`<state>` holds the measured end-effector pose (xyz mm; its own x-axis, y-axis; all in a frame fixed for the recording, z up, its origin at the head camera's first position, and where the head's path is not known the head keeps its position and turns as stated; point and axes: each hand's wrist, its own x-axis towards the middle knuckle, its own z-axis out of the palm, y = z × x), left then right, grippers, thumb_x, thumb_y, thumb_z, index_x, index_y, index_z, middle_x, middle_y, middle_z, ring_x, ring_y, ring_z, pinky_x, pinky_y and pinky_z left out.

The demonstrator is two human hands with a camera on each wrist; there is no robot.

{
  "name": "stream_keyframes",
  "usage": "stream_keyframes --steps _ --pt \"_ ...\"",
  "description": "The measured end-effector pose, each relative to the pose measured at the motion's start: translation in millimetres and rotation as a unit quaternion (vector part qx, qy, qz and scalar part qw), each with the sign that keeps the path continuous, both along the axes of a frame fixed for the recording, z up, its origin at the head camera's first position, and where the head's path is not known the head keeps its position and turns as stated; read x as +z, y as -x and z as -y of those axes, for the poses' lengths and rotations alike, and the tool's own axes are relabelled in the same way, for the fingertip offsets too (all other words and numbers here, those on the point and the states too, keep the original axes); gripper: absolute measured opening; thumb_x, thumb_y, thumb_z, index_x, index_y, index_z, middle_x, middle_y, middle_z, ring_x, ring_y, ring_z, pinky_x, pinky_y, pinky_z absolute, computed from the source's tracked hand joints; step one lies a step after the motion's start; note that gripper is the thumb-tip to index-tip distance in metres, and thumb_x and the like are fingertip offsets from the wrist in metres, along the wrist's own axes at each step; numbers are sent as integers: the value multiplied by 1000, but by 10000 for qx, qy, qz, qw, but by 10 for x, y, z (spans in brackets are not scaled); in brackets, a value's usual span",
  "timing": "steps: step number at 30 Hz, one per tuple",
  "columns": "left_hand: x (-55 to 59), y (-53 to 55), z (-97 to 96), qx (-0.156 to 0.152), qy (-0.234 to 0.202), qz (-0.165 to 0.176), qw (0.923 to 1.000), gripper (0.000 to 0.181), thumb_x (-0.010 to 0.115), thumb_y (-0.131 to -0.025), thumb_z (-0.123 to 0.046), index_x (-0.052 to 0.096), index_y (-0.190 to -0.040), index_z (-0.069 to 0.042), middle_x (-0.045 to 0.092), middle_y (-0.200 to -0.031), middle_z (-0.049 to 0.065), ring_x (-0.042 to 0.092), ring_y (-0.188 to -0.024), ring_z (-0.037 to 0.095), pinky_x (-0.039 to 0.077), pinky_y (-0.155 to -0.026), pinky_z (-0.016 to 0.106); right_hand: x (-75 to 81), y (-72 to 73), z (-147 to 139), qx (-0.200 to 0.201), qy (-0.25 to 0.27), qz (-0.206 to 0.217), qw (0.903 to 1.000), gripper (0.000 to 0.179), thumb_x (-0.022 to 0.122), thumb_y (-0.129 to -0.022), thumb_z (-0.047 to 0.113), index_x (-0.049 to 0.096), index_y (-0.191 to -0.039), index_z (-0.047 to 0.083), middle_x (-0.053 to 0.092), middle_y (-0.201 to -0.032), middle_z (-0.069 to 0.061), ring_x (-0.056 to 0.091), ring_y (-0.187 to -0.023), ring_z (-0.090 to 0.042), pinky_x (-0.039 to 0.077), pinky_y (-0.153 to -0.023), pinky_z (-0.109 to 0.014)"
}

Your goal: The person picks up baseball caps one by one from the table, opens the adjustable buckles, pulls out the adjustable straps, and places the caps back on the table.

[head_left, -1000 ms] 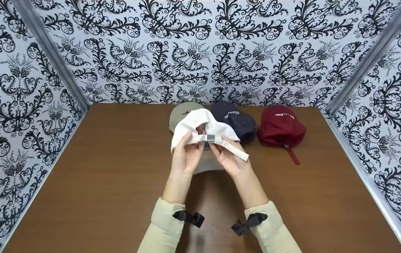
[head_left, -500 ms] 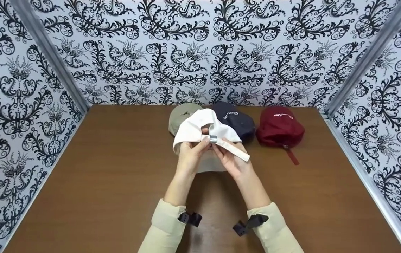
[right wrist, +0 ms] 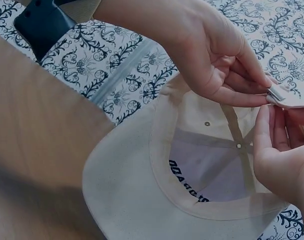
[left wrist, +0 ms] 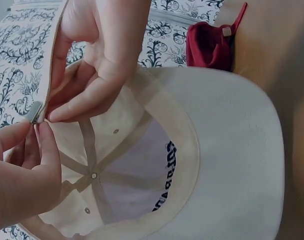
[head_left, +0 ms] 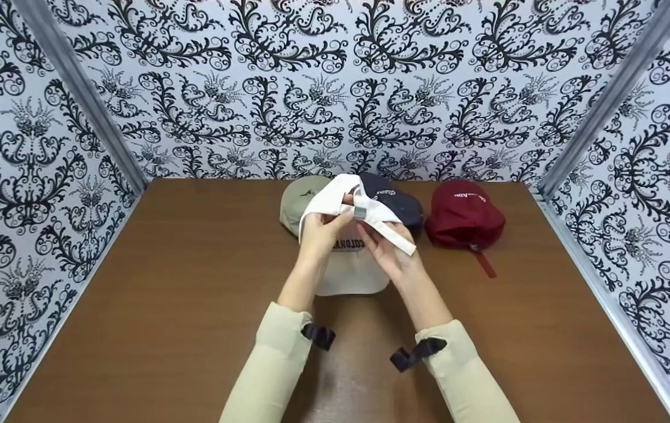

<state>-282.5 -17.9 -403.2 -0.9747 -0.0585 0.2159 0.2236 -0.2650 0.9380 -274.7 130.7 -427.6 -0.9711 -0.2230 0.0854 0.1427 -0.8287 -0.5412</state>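
A white cap [head_left: 326, 197] is held up above the table, its back opening and strap [head_left: 392, 238] facing me. Its brim [left wrist: 242, 150] hangs downward, and both wrist views show the inside of the crown with dark lettering seen in reverse. My left hand [head_left: 318, 235] pinches the strap at the grey metal buckle [right wrist: 275, 94], thumb on top. My right hand [head_left: 391, 252] grips the strap's other side, fingertips close against the buckle; the strap's loose end lies over that hand. Some right fingers are hidden behind the strap in the head view.
Behind the white cap, an olive cap [head_left: 297, 202] and a navy cap [head_left: 402, 208] stand at the table's back, partly hidden. A dark red cap [head_left: 464, 214] with its strap hanging out sits to the right. Patterned walls [head_left: 335, 88] enclose the brown table [head_left: 194, 294].
Both hands have risen slightly in view with the white cap, which has tilted so more brim and the lettering show. My left thumb has shifted onto the buckle.
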Motion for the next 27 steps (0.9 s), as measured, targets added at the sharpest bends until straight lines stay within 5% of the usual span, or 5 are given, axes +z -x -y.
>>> stream_keyframes --steps 11,17,19,22,27 --pt "-146 -97 20 -64 372 187 9991 44 69 -87 -1 56 -128 9 65 -121 22 63 -102 11 53 -94 22 -131 -42 5 -177 -18 320 9993 39 83 -64 8 68 -100 10 74 -97 -7 71 -87 -18 61 -82 -29" --pt "-180 -237 6 252 1663 86 9857 28 68 -93 -13 65 -113 7 71 -107 20 67 -93 15 57 -86 27 -172 -77 23 -320 -158 58 9993 37 86 -65 8 69 -97 11 74 -91 -6 72 -83 -17 61 -80 -29" --pt "-168 -336 3 537 2710 -289 9607 22 68 -94 -18 68 -104 2 74 -96 16 67 -84 15 57 -78 27 -182 -84 27 -358 -254 -74 9990 35 85 -66 13 68 -97 12 74 -91 -6 72 -85 -17 61 -81 -29" --pt "-116 -489 -11 1215 4365 -915 8867 19 70 -93 -27 68 -88 -10 70 -80 4 64 -73 15 54 -68 31 -185 -97 29 -420 -368 -143 9983 37 86 -66 17 67 -97 13 75 -89 -6 73 -86 -16 61 -81 -29" --pt "-71 -596 -77 2150 5334 -1815 7977 23 75 -88 -31 64 -97 -13 64 -95 2 65 -87 18 57 -75 34 -183 -98 60 -614 -617 5 9962 41 88 -62 18 66 -96 13 73 -87 -4 72 -81 -14 60 -76 -25"
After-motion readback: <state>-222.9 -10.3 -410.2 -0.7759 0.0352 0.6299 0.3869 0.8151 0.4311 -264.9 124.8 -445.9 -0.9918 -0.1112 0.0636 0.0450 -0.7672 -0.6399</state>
